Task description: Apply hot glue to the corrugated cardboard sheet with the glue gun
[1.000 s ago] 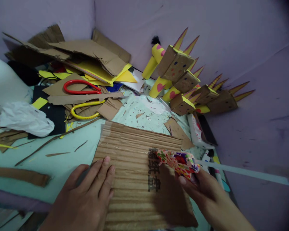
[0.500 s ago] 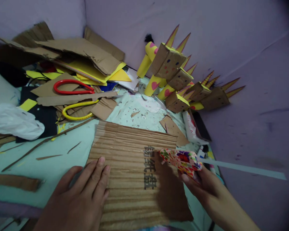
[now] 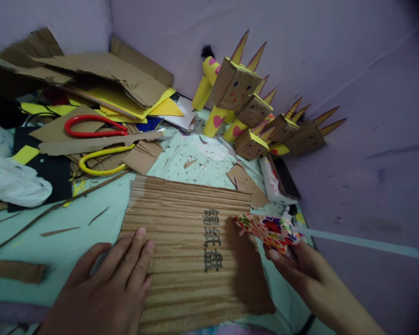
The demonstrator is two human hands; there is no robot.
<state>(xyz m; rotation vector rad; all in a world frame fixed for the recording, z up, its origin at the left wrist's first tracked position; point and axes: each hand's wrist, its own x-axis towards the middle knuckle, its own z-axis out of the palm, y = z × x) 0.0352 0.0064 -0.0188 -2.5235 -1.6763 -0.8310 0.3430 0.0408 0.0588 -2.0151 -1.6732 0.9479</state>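
Observation:
A ribbed corrugated cardboard sheet (image 3: pixel 188 242) with dark printed characters lies on the pale green table (image 3: pixel 91 204) in front of me. My left hand (image 3: pixel 108 284) rests flat on the sheet's left edge, fingers together. My right hand (image 3: pixel 300 270) holds a small flower-patterned object (image 3: pixel 268 230) over the sheet's right edge. I cannot tell what the object is.
Red-handled scissors (image 3: pixel 91 126) and yellow-handled scissors (image 3: pixel 101 160) lie among cardboard scraps and yellow paper (image 3: pixel 125 100) at the back left. A spiked cardboard and yellow-tube model (image 3: pixel 251 111) leans on the purple wall. White crumpled plastic (image 3: pixel 14 181) sits far left. A pale strip (image 3: pixel 363 242) runs right.
The view has drifted, so everything sits a little further left and up. My right hand with the patterned object has moved slightly right, off the printed characters. My left hand stays on the sheet.

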